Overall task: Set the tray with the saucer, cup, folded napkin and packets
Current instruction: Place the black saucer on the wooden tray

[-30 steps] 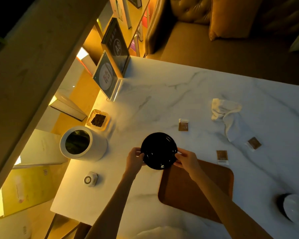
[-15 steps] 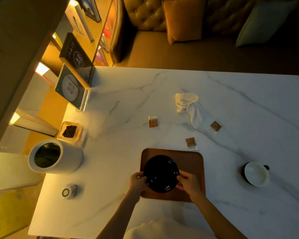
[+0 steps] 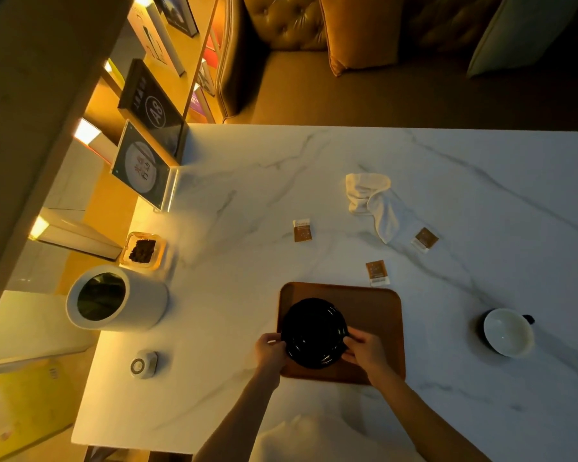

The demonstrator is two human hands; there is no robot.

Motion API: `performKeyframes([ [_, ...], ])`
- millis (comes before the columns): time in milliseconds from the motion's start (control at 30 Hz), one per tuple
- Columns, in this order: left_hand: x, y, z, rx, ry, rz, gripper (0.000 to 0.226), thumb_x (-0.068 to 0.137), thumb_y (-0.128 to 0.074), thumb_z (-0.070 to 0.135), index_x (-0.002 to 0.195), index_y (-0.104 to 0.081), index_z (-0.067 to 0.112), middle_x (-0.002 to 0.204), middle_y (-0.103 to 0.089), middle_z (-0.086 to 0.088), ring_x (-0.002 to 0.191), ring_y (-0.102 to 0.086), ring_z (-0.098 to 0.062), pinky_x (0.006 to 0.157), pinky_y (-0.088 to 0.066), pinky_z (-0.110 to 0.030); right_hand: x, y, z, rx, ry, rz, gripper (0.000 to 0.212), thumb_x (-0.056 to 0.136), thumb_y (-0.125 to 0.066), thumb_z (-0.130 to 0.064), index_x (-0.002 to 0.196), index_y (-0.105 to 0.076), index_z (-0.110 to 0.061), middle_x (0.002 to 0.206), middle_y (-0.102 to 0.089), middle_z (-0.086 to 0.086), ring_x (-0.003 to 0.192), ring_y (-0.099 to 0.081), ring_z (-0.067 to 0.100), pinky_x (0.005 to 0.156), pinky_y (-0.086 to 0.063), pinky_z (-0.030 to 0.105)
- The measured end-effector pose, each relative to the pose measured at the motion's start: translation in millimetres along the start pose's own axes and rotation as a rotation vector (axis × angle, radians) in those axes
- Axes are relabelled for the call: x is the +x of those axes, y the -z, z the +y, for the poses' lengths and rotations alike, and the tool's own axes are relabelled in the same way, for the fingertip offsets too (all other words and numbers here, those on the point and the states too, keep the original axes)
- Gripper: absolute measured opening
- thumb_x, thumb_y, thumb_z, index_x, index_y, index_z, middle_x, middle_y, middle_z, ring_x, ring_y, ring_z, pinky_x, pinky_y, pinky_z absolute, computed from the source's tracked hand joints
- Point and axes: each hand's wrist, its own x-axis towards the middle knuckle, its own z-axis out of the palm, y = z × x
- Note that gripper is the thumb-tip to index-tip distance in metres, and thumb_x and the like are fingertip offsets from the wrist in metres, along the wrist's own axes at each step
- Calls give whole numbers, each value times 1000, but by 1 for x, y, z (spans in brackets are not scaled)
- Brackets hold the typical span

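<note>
Saucer: the black saucer (image 3: 314, 333) sits between the two hands, over the left half of the tray (image 3: 371, 305). Whether it is resting on the tray or just above it cannot be told.
Grip: the left hand (image 3: 269, 350) and right hand (image 3: 364, 353) pinch opposite edges of the rim, fingers curled onto it.
Change: a second ago the saucer was held over bare table (image 3: 247, 195), off the tray's far-left corner. It has since been carried onto the tray.
Meaning: the first item looks all but placed; letting go is what remains of this step. Cup, napkin and packets are not yet on the tray.
Cup: the white cup (image 3: 508, 331) stands well right of the grip, off the tray, mouth up.
Napkin: the napkin (image 3: 371, 201) lies crumpled, not folded, well beyond the grip and to the right.
Packets: three lie beyond the grip. One packet (image 3: 377, 272) is just past the tray's far edge, a second (image 3: 302, 230) farther out, and a third (image 3: 425, 239) beside the napkin's tail.
Around: a white canister (image 3: 114, 298) and a small round gadget (image 3: 143, 363) lie well left of the grip.
In the way: nothing lies between the grip and the cup; the tray's right half is bare.
</note>
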Motion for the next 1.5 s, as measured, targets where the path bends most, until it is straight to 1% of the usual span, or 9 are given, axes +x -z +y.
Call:
performKeyframes([
  [133, 3, 0, -2, 37, -28, 29, 25, 88, -58, -5, 110, -57, 6, 100, -64, -17, 94, -66, -34, 85, -59, -47, 3, -4, -1, -12, 9, -6, 43, 91, -56, -1, 133, -51, -9, 129, -58, 17, 105, -63, 31, 69, -59, 29],
  [300, 5, -2, -5, 44, -60, 48, 20, 90, -59, 0, 108, -56, 9, 87, -62, -5, 78, -63, -22, 79, -59, -42, 7, -3, -1, -27, 11, -22, 43, 91, -56, -1, 132, -51, -10, 129, -57, 16, 97, -65, 25, 69, -59, 28],
  [500, 6, -2, -4, 58, -61, 56, 21, 90, -58, 0, 109, -55, 10, 96, -62, -9, 90, -64, -27, 82, -59, -41, 8, -2, 3, -9, 0, -31, 43, 91, -55, 0, 133, -50, -9, 129, -57, 18, 96, -65, 26, 69, -59, 29],
  [733, 9, -3, -6, 76, -51, 66, 23, 91, -58, 1, 113, -55, 9, 106, -63, -14, 98, -64, -31, 84, -60, -40, 8, 0, 5, -21, 2, -45, 43, 92, -55, -3, 134, -49, -9, 129, -57, 18, 99, -65, 28, 83, -58, 39],
  [933, 11, -2, -6, 83, -57, 68, 24, 90, -58, 1, 112, -56, 9, 105, -64, -13, 94, -65, -28, 73, -59, -34, 8, 1, 4, -38, 2, -38, 43, 91, -56, -3, 133, -50, -9, 127, -58, 17, 98, -65, 28, 74, -59, 33],
  [1033, 11, -1, -7, 102, -67, 57, 23, 91, -57, 3, 113, -56, 9, 106, -63, -12, 95, -65, -29, 78, -60, -38, 8, 1, 3, -62, -1, -33, 43, 91, -57, -5, 134, -50, -9, 125, -59, 18, 97, -65, 28, 71, -58, 30],
  [1167, 11, 2, -4, 134, -66, 35, 26, 90, -54, -3, 113, -58, 8, 104, -67, -18, 85, -67, -30, 77, -59, -39, 5, 3, 2, -97, -16, -60, 42, 93, -55, -10, 135, -48, -11, 121, -61, 15, 99, -64, 27, 80, -57, 36],
  [1367, -3, 7, -3, 335, -174, 43, 37, 88, -54, 2, 123, -52, 12, 108, -62, -11, 97, -63, -27, 87, -58, -45, -10, 19, 0, -165, 41, -7, 31, 97, -49, -19, 125, -55, -9, 106, -65, 9, 90, -66, 24, 85, -55, 40],
  [1500, -20, 0, -3, 505, -299, 51, 30, 89, -53, 11, 119, -57, 14, 112, -62, -8, 101, -61, -26, 91, -56, -45, -36, 47, 6, -249, 142, 73, 29, 96, -49, -20, 120, -61, -10, 106, -67, 11, 86, -64, 21, 74, -51, 32],
])
